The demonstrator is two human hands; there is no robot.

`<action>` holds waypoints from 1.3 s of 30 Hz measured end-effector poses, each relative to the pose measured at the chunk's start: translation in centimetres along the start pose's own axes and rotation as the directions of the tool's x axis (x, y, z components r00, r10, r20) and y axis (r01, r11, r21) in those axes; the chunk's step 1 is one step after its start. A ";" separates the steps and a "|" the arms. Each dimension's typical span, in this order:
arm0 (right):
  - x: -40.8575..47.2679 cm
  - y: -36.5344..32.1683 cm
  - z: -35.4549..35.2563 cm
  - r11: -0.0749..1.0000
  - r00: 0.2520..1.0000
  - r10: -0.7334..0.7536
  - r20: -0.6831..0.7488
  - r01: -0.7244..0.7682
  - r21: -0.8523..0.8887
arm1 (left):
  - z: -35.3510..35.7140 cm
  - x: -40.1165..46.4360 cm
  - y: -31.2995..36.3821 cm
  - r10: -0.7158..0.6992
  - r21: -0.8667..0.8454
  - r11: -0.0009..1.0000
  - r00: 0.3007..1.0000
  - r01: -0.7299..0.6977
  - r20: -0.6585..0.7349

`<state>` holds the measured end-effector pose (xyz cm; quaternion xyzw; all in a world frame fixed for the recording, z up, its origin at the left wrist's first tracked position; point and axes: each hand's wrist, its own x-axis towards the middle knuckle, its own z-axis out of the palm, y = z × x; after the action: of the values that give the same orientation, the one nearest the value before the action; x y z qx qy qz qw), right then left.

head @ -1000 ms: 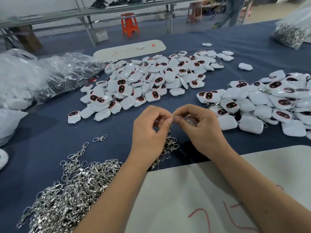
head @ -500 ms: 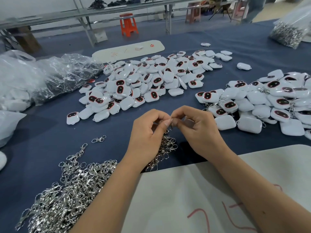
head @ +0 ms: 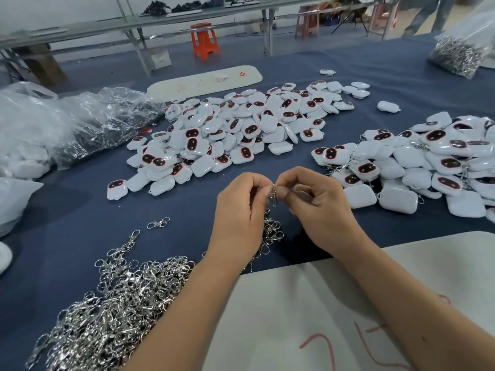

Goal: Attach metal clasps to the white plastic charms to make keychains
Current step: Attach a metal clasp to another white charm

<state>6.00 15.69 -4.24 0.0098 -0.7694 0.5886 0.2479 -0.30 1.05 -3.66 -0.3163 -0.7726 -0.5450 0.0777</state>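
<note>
My left hand [head: 241, 210] and my right hand [head: 318, 207] meet above the blue cloth, fingertips together. Between them hangs a small metal clasp [head: 274, 192], pinched by the left fingertips. My right hand curls round a white plastic charm [head: 301, 194], mostly hidden in the palm, and its fingertips touch the clasp. A few more clasps [head: 272, 231] dangle under the left hand. A large heap of loose clasps [head: 115, 298] lies at the lower left. One pile of white charms [head: 235, 129] spreads in the middle, and a second pile [head: 417, 167] with clasps on it lies to the right.
A white board [head: 321, 303] with red marks lies under my forearms. Clear plastic bags [head: 67, 124] sit at the left; a bag of clasps [head: 458, 54] stands far right. A long white board [head: 206, 80] lies beyond the charms. A single clasp [head: 158, 223] lies alone on the cloth.
Both hands stay together at the same spot, fingers shifting slightly; the clasp now hangs visibly between the fingertips. A person in the background walked rightward.
</note>
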 end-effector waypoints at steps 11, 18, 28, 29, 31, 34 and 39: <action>0.1 0.4 0.3 0.992 0.996 0.090 0.019 -0.092 0.090 | 0.3 0.0 0.6 0.005 0.015 1.000 0.998 -0.004 -0.059; 0.5 1.2 -0.1 0.962 0.952 0.266 -0.154 -0.251 0.105 | -0.4 0.0 0.1 -0.002 0.170 0.985 1.000 0.000 0.008; 0.7 0.5 0.0 0.960 0.946 0.268 -0.184 -0.247 0.131 | -0.5 -0.1 0.7 0.037 0.271 0.958 0.980 -0.090 0.195; 0.8 0.5 0.0 0.959 0.941 0.276 -0.196 -0.256 0.123 | -0.5 -0.1 0.7 0.043 0.281 0.954 0.977 -0.101 0.208; 0.9 0.4 -0.1 0.958 0.928 0.287 -0.238 -0.277 0.077 | -0.5 0.0 0.7 0.045 0.303 0.946 0.972 -0.116 0.230; 0.9 0.4 0.0 0.960 0.925 0.260 -0.276 -0.278 -0.025 | -0.5 -0.1 0.7 0.059 0.321 0.936 0.963 -0.146 0.264; 0.9 0.4 0.1 0.949 0.941 0.244 -0.233 -0.281 -0.143 | -0.2 -0.2 0.6 0.099 0.344 0.919 0.956 -0.195 0.278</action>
<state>5.05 16.01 -4.29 -0.1780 -0.7812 0.5447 0.2476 0.15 0.90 -3.14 -0.4211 -0.8380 -0.3383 0.0768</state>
